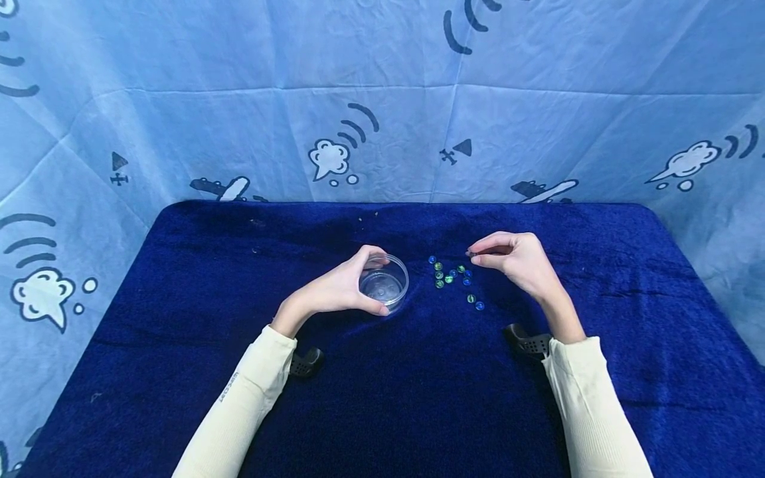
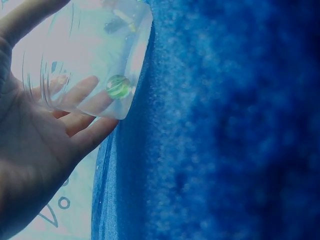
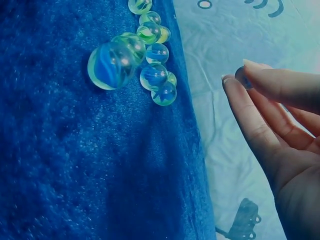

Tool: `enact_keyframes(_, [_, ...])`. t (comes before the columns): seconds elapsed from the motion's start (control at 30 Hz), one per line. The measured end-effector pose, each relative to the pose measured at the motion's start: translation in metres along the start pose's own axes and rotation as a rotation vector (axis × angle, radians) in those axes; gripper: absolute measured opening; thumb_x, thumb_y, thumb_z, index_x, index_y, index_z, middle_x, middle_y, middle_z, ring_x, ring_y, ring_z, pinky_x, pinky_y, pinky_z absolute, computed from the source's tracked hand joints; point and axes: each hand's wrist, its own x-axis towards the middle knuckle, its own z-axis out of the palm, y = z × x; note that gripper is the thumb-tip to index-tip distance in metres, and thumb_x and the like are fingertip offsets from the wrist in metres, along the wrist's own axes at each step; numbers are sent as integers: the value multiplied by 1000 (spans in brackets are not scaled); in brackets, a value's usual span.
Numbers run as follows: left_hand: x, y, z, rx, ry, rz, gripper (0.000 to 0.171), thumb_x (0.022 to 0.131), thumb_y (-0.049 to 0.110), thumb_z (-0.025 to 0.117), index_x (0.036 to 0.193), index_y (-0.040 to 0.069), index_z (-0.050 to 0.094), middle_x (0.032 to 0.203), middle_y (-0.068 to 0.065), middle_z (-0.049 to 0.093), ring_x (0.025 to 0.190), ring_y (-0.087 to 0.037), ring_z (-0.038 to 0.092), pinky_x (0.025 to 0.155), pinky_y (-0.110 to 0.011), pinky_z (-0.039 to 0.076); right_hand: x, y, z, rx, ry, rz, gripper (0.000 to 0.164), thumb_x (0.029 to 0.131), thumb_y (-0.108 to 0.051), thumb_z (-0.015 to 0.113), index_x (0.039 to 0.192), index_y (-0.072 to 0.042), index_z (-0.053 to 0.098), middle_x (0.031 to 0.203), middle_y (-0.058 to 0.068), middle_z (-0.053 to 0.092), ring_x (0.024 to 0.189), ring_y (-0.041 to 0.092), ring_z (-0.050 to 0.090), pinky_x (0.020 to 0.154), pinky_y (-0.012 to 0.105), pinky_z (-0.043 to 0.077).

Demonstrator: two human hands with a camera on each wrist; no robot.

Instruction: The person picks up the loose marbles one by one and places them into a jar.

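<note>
- Left hand curled round clear plastic jar, mouth uncovered.
- Right hand pinches single marble above blue velvet cloth.
- Loose glass marbles scattered on cloth, right of jar.

We record a pale cream left sleeve and a matching right sleeve, the right showing fine lengthwise ribbing. Both end in creased cuffs. Dark lettering runs along the left sleeve, too small for us to read. Beside the cuffs we note a black left bracket and black right bracket, both pierced with small holes. Left hand and right hand: bare.
</note>
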Motion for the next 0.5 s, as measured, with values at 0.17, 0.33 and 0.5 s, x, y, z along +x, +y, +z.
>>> enact_keyframes(0.17, [-1, 1, 0, 0, 1, 4, 90, 78, 15, 90, 147, 3, 35, 152, -18, 47, 144, -30, 43, 120, -42, 33, 0, -2, 0, 6, 0, 5, 19, 89, -5, 80, 105, 5, 78, 104, 16, 77, 86, -2, 70, 77, 13, 53])
enact_keyframes(0.33, [-1, 1, 0, -4, 2, -3, 90, 78, 16, 91, 147, 5, 35, 153, -16, 48, 144, -27, 43, 120, -39, 33, 0, -3, 1, 21, -5, 12, 21, 91, -7, 79, 106, 7, 76, 98, 7, 79, 85, 1, 72, 76, 15, 54])
enact_keyframes(0.5, [-1, 1, 1, -3, 3, 0, 90, 78, 16, 91, 147, 5, 35, 153, -16, 48, 144, -28, 43, 120, -39, 33, -1, -5, 1, 28, -5, 11, 21, 91, -6, 79, 106, 8, 76, 98, 7, 79, 85, 1, 72, 76, 14, 54])
